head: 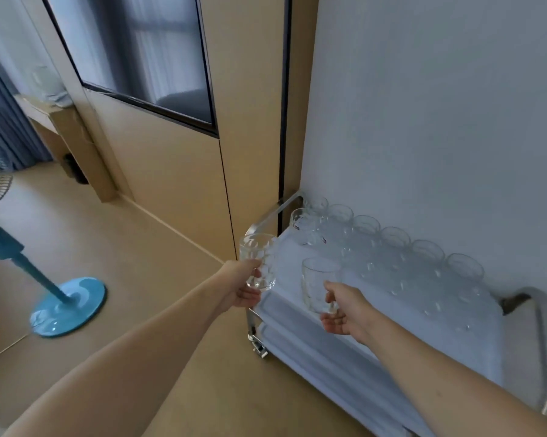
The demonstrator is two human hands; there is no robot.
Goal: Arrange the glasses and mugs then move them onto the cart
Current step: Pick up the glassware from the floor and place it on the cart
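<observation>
Two glass mugs are in my hands, seen from the head camera. My left hand (239, 287) grips the handle of a faceted mug (258, 261), fingers curled round it, holding it upright in the air just off the left end of the cart (376, 351), near its curved metal handle (265, 219). My right hand (344, 310) grips the handle of a smoother mug (319, 283), upright over the cart's white top shelf; I cannot tell whether its base touches. More clear glasses (401, 257) stand in rows along the wall (439, 105) side of that shelf. A blue pedestal fan (67, 305) stands on the floor well to the left.
</observation>
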